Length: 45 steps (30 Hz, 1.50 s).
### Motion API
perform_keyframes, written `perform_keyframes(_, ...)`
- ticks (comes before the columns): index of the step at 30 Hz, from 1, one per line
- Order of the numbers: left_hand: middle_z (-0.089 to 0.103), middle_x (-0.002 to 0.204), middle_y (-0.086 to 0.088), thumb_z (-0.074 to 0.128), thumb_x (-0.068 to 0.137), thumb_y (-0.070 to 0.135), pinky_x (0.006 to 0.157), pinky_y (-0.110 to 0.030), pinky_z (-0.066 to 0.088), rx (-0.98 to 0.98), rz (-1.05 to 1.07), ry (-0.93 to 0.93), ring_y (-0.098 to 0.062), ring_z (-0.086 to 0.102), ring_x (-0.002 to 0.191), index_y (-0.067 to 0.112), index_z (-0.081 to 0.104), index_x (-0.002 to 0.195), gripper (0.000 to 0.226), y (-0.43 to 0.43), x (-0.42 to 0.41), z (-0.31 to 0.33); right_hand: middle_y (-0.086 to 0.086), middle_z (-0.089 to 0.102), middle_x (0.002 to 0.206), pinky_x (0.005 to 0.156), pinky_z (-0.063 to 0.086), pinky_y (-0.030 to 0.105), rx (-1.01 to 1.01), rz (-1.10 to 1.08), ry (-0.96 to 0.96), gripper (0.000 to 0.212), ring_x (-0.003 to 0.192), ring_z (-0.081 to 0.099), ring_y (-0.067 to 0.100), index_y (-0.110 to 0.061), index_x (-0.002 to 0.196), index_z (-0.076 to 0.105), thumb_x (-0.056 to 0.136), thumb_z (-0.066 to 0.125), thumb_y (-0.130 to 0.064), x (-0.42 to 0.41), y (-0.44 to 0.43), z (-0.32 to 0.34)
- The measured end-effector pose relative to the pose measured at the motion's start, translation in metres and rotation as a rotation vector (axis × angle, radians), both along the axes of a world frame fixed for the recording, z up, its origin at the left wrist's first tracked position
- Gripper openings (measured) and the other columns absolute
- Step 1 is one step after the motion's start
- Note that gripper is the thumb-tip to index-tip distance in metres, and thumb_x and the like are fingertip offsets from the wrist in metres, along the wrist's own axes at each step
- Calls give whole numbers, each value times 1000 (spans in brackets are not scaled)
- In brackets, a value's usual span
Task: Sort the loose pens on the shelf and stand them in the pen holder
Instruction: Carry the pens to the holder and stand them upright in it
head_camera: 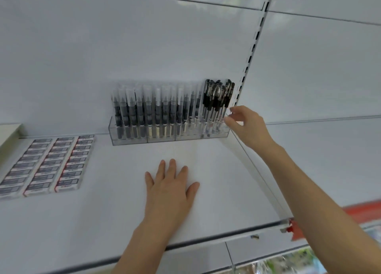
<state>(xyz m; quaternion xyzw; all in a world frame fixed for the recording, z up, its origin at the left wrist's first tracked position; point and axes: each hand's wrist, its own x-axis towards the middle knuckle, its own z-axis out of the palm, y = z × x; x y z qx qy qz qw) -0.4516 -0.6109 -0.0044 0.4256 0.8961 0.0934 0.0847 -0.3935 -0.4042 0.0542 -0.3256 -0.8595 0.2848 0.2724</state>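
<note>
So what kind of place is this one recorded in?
Most likely a stationery shop aisle. A clear pen holder full of matching pens stands on a white shelf, identical small boxes lie in neat rows, and a slotted upright runs up the back panel.

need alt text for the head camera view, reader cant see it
A right hand reaches the right end of a clear pen holder full of upright pens at the back of a white shelf. The left hand lies flat on the shelf; boxed erasers sit left.
</note>
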Motion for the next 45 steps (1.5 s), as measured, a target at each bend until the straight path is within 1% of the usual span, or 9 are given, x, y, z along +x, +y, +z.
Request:
perform_keyframes(4,-3,158,-5,19,96,49,115,-47,0,-10,-24,-29,-25,-8,145,26,15,147,56,-2,0,0,4,50,137,96,26,18,109,-117,-198,46,129,42,18,-12,130,49,89,57,-32,70,-4,-9)
perform_keyframes(10,1,158,-7,23,95,48,115,-45,6,13,-88,-21,-25,-3,145,22,17,147,58,6,10,7,8,40,145,109,24,34,24,-479,-203,49,135,33,24,-11,135,44,91,53,-30,198,-17,-27)
perform_keyframes(17,6,157,-1,26,96,46,116,-32,-1,211,-500,-68,-17,0,145,24,18,147,56,57,116,18,13,45,141,104,32,37,-110,-693,-259,53,130,41,27,-6,136,41,90,55,-29,322,-34,-68)
perform_keyframes(21,34,148,-8,34,94,46,111,-38,15,284,-752,-78,-29,31,138,17,43,137,53,84,213,0,14,48,138,103,33,34,-161,-798,-263,52,127,44,28,-2,134,43,90,57,-26,405,-44,-86)
perform_keyframes(24,15,156,-1,28,98,43,118,-35,11,126,-822,-102,-19,13,144,24,23,146,52,102,280,-22,15,48,138,104,31,31,-185,-863,-253,51,129,43,27,-2,133,44,90,57,-25,470,-46,-98)
perform_keyframes(26,13,157,3,26,98,42,118,-35,11,63,-849,-110,-14,11,144,27,18,146,51,116,319,-34,13,45,141,107,29,31,-206,-900,-252,54,132,39,25,-3,136,41,90,56,-27,511,-45,-106)
perform_keyframes(34,43,141,0,30,93,47,105,-34,30,11,-957,-140,-19,40,131,20,40,138,53,180,425,-67,11,45,141,107,31,31,-285,-986,-301,53,132,40,23,-6,136,40,91,52,-31,616,-26,-125)
perform_keyframes(40,47,138,-2,28,91,51,102,-32,35,-51,-1001,-109,-20,45,126,19,41,137,58,253,481,-85,10,45,141,108,30,30,-355,-1007,-312,52,133,39,23,-7,137,40,92,52,-32,670,17,-147)
perform_keyframes(45,38,145,-1,39,95,41,109,-31,29,-90,-1031,-104,-17,36,133,21,31,143,52,334,535,-99,9,44,142,108,29,31,-367,-1027,-309,53,133,38,23,-9,137,40,92,52,-32,716,86,-160)
